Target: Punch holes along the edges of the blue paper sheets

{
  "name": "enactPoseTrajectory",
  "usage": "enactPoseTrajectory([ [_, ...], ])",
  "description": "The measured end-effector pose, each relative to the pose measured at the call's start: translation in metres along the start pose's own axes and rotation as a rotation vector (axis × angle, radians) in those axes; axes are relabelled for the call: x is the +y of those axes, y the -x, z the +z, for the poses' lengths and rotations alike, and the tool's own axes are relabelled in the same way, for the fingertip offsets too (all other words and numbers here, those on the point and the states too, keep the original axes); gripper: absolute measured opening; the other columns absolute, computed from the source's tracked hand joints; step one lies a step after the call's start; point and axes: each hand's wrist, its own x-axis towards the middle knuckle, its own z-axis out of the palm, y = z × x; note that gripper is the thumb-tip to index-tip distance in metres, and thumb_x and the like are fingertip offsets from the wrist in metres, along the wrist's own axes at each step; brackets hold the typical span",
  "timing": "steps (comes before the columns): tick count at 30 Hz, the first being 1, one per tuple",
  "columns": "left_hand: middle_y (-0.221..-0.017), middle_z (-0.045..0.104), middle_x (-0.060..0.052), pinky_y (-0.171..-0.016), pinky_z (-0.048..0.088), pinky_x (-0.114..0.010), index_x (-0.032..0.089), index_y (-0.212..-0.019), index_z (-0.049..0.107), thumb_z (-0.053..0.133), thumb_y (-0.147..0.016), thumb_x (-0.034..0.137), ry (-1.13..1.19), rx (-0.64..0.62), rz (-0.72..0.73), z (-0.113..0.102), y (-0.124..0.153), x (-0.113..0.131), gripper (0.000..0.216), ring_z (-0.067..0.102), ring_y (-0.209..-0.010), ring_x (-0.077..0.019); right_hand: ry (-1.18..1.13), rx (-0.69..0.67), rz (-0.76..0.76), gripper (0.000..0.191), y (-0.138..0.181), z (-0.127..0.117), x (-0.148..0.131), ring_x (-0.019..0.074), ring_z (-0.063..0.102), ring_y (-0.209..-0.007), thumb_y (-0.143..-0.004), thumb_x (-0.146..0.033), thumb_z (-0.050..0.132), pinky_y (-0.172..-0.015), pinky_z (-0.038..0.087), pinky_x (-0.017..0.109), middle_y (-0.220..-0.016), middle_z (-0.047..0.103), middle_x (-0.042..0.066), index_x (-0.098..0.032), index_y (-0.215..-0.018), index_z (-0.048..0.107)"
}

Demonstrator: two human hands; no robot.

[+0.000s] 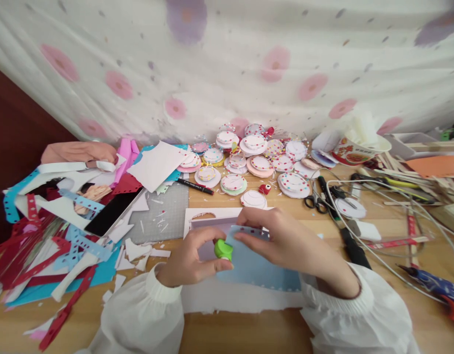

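- Your white sleeves [142, 314], nearest.
- Your left hand [193, 256]: fingers curled round green punch [222, 250].
- Your right hand [282, 241]: fingertips pinching blue sheet [260, 265] — over white paper [205, 299].
- Sheet's top, bottom edges perforated — left seemingly unpunched.

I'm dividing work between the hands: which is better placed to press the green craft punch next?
Probably the left hand: it already grips the green craft punch by the blue sheet's left edge; the right hand holds the sheet.

The craft punch [223, 249] was bright green, the card [262, 270] light blue, the sleeves [144, 312] white; the curtain [223, 78] bore pink and purple flowers on white.
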Motion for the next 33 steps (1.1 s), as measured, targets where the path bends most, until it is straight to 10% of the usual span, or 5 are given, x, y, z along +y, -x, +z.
enactPoseTrajectory([
  [8, -0.098, 0.07, -0.009, -0.084, 0.05, -0.035, 0.016, -0.099, 0.062, 0.071, -0.073, 0.04, -0.021, -0.007, 0.059, 0.001, 0.0, 0.0, 0.036, 0.064, -0.092, -0.0253, 0.026, -0.217, -0.02, 0.061, -0.004, 0.012, -0.008, 0.0267, 0.065, -0.087, -0.071, -0.049, 0.072, -0.065, 0.044, 0.031, -0.1, 0.068, 0.01, -0.018, -0.116, 0.048],
  [21, -0.104, 0.069, -0.011, -0.09, 0.047, -0.039, 0.018, -0.105, 0.065, 0.075, -0.068, 0.043, 0.045, 0.081, -0.038, 0.002, 0.006, -0.008, 0.045, 0.062, -0.096, -0.0263, 0.021, -0.265, -0.006, 0.034, 0.005, -0.004, 0.001, 0.0198, 0.063, -0.074, -0.083, -0.032, 0.061, -0.061, 0.042, 0.027, -0.087, 0.067, 0.005, -0.018, -0.114, 0.053],
  [33, -0.107, 0.067, -0.011, -0.092, 0.045, -0.037, 0.018, -0.102, 0.066, 0.077, -0.067, 0.043, 0.12, 0.101, -0.033, 0.002, 0.006, -0.009, 0.045, 0.06, -0.104, -0.0277, 0.154, -0.162, -0.062, 0.019, 0.001, 0.004, -0.003, 0.0111, 0.046, -0.049, -0.085, -0.018, 0.056, -0.048, 0.027, 0.024, -0.055, 0.058, 0.0, -0.018, -0.066, 0.061],
])
